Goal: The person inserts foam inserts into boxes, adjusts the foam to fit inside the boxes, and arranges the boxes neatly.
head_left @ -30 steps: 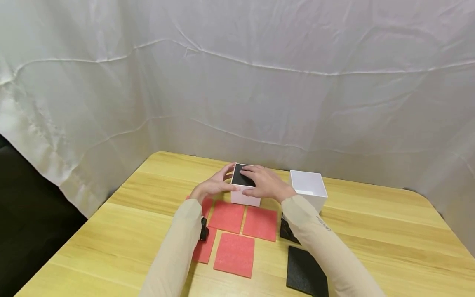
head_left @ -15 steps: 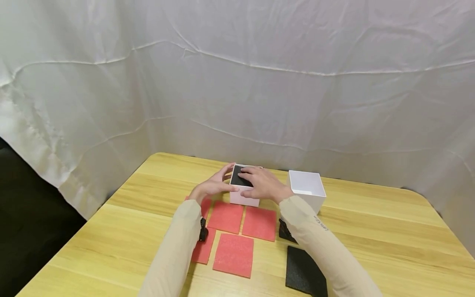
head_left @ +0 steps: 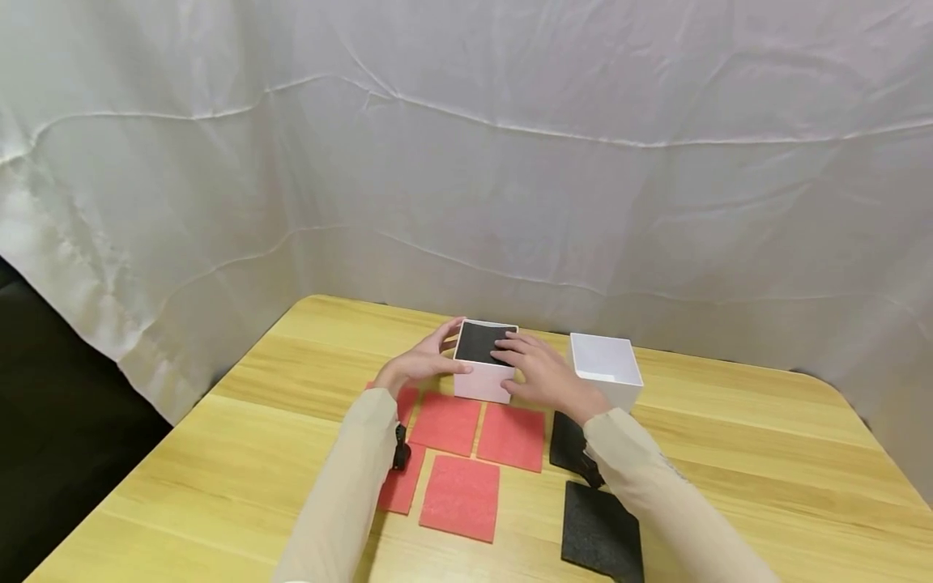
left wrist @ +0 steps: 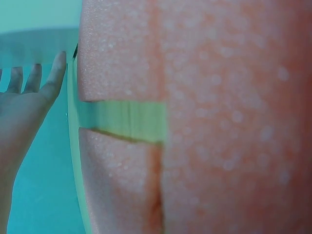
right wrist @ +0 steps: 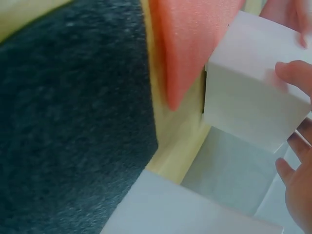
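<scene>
Both hands steady a small white box at the table's far middle.

Left hand [head_left: 421, 364] cups the white box [head_left: 484, 379] with relaxed fingers; right hand [head_left: 543, 372] lies flat-fingered on its rim and black foam [head_left: 481, 343]. It likely handles light and stiff; grip opposite walls.

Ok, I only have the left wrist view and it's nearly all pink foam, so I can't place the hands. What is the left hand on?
Observer: The left hand rests against the left side of a white box with fingers straight.
Operator: Is anything inside that box?
Observer: Yes, a black foam square lies in its top opening.
Operator: And the right hand?
Observer: The right hand is on the box's right side, fingertips over the rim on the black foam.
Operator: Any other box nearby?
Observer: A second white box, open with nothing visible inside, stands just right of the right hand.
</scene>
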